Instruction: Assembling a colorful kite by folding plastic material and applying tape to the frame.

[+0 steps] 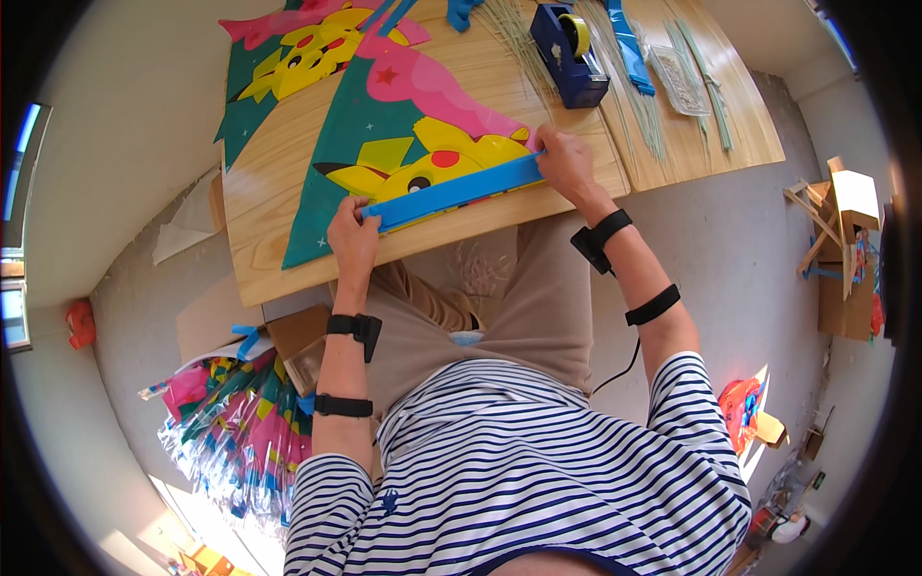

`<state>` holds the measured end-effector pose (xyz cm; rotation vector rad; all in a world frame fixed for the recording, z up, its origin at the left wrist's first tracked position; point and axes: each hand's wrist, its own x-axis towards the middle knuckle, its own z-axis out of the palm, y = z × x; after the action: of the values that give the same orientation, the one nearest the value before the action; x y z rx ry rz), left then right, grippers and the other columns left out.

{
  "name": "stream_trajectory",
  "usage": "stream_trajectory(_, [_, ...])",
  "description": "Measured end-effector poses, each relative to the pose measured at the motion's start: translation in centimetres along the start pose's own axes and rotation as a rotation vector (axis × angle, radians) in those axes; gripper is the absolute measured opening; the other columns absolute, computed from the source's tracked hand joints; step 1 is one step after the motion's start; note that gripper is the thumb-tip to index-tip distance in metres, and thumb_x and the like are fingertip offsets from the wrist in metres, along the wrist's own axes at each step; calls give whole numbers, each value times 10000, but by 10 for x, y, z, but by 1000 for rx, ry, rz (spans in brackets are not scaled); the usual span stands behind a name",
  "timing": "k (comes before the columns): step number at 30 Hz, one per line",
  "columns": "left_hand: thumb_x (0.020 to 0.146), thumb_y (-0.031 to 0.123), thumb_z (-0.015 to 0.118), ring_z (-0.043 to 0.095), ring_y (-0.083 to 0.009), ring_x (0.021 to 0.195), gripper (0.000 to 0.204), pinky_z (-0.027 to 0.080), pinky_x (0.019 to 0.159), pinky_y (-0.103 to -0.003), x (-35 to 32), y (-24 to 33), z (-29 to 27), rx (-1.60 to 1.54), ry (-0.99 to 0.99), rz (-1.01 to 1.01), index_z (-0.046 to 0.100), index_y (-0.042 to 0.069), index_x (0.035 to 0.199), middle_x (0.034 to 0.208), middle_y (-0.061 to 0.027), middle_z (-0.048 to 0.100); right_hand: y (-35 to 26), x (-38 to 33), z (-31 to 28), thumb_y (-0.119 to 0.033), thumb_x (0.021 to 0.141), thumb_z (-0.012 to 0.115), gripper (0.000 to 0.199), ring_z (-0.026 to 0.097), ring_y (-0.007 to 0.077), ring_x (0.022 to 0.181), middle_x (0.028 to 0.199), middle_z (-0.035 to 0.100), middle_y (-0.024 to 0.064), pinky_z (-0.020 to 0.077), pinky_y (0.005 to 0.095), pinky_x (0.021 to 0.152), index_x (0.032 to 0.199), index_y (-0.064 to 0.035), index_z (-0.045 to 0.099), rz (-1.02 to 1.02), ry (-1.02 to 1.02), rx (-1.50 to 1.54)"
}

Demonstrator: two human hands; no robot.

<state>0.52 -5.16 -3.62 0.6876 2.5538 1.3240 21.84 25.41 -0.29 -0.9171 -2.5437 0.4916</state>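
blue strip (456, 195) between both hands (353, 236) (569, 165)

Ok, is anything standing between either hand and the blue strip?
Nothing visible: the left hand already holds one end of the blue strip, the right hand the other. The dark-blue tape dispenser stands beyond the right hand, apart from the strip.

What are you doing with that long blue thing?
A person's two hands hold a blue strip stretched between them: the left hand at one end, the right hand at the other. It runs across a colourful sheet with a yellow cartoon animal, close to its near edge. I can't tell if it's fastened there. A similar sheet lies farther back, and a tape dispenser stands beyond the right hand.
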Motion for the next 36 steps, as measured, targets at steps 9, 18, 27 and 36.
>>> stream_trajectory(9, [799, 26, 732, 634, -162, 783, 313, 538, 739, -316, -4, 3, -1, 51, 6, 44, 684, -8, 1107, 852, -84, 670, -1, -11, 6, -21, 799, 657, 169, 669, 389, 877, 878, 676, 142, 508, 498, 738, 950, -95, 662, -34, -26, -40])
stream_trajectory(18, [785, 52, 704, 670, -294, 790, 289, 542, 758, -400, -5, 5, 2, 66, 24, 81, 679, 24, 1071, 868, -142, 691, -3, -16, 11, -11, 794, 634, 236, 640, 322, 950, 958, 679, 108, 500, 449, 801, 994, -119, 699, -121, 40, -193])
stream_trajectory(27, [788, 32, 662, 594, -362, 1049, 348, 487, 882, -462, -13, 18, 7, 397, 170, 379, 664, 91, 1131, 1096, -133, 630, -3, -22, 11, -57, 798, 623, 123, 596, 262, 998, 952, 617, 60, 475, 407, 858, 910, -95, 658, -574, 103, -292])
stream_trajectory(36, [765, 9, 642, 599, -301, 952, 212, 487, 825, -407, -15, 18, 0, 567, -41, 728, 632, 71, 967, 990, -97, 613, 0, -33, 4, -105, 828, 661, 106, 607, 279, 966, 932, 620, 75, 478, 415, 857, 929, -84, 636, -566, 40, -232])
